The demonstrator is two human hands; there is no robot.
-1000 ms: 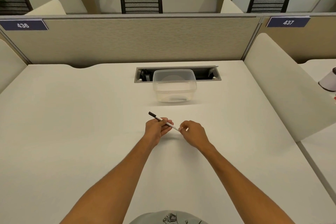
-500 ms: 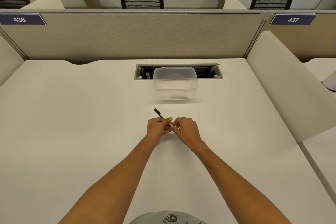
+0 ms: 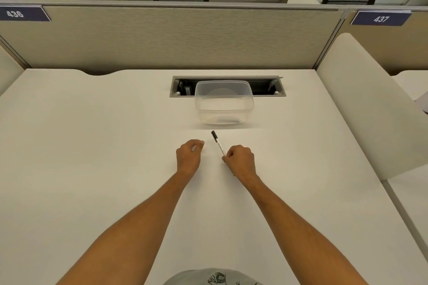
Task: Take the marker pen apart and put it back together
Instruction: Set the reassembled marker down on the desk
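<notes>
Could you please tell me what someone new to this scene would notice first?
Two bare forearms reach to mid-desk, where the right hand grips a slim white marker pen with a black cap, capped end pointing away. The left hand sits loosely curled beside it, apart from the pen. Just beyond stands a clear plastic container on the white desk.
</notes>
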